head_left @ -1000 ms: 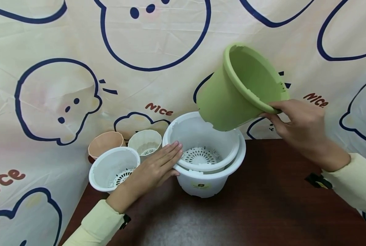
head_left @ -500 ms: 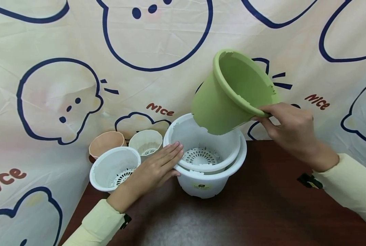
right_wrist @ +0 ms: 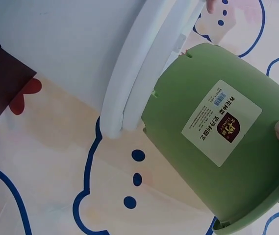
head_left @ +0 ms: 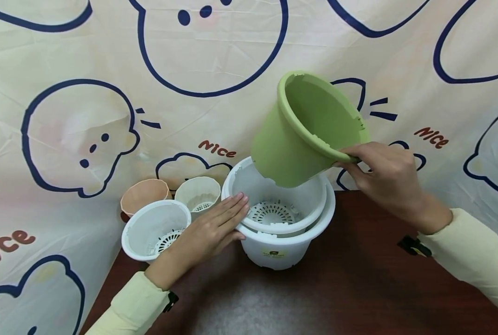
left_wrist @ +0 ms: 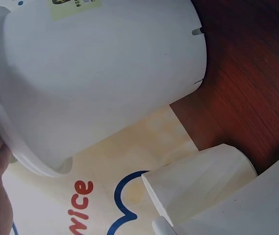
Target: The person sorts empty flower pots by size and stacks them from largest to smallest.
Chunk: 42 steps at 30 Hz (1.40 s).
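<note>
My right hand (head_left: 388, 179) pinches the rim of a green flowerpot (head_left: 295, 139) and holds it tilted in the air. The green pot's lower end overlaps the mouth of the white flowerpots in the head view. Two white pots stand nested, the inner one (head_left: 274, 225) with a slotted base and the outer one (head_left: 274, 251) with a small yellow label. My left hand (head_left: 217, 225) rests with straight fingers on the left side of their rims. A pale label (right_wrist: 222, 122) shows on the green pot in the right wrist view.
Left of the nested pots stand a smaller white pot (head_left: 140, 232), a cream pot (head_left: 198, 190) and an orange-tan pot (head_left: 144, 197). They stand close together on the dark wooden table (head_left: 336, 288). A cartoon-printed cloth (head_left: 182, 116) hangs behind.
The green pot has moved left and slightly down toward the nested white pots, carried by my right hand. My left hand has stayed in place on the rims.
</note>
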Available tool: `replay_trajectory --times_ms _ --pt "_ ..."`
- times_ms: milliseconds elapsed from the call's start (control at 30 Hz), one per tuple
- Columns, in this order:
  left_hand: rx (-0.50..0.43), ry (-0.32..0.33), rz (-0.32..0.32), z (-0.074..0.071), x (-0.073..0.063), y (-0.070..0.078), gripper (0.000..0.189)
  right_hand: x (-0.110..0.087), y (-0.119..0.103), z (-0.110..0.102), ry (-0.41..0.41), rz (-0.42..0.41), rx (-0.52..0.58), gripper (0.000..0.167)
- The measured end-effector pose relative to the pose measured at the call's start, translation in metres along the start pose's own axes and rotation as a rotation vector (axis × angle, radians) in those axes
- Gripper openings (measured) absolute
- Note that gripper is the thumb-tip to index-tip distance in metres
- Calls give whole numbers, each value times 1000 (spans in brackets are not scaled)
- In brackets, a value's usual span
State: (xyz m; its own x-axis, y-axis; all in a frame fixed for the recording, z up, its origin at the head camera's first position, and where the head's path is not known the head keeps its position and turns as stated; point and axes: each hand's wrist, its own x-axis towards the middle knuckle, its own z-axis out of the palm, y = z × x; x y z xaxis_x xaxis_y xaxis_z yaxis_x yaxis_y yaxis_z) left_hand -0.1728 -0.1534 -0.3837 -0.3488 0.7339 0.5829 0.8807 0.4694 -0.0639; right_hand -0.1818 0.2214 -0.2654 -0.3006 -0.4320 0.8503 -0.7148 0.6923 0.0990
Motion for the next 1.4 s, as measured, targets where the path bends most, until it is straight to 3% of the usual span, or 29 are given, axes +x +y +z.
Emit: replay_trajectory --times_ms 433,833,1167,1400 --pt "12 8 16 1 0 -1 56 0 -8 9 -84 -49 36 34" --pt "26 16 23 1 -1 0 57 -1 -23 22 -160 -38 109 33" --pt "20 17 2 1 -3 1 56 3 -33 26 -166 -62 70 30" --pt "20 52 26 3 -3 1 56 -1 -41 33 -206 -93 33 26"
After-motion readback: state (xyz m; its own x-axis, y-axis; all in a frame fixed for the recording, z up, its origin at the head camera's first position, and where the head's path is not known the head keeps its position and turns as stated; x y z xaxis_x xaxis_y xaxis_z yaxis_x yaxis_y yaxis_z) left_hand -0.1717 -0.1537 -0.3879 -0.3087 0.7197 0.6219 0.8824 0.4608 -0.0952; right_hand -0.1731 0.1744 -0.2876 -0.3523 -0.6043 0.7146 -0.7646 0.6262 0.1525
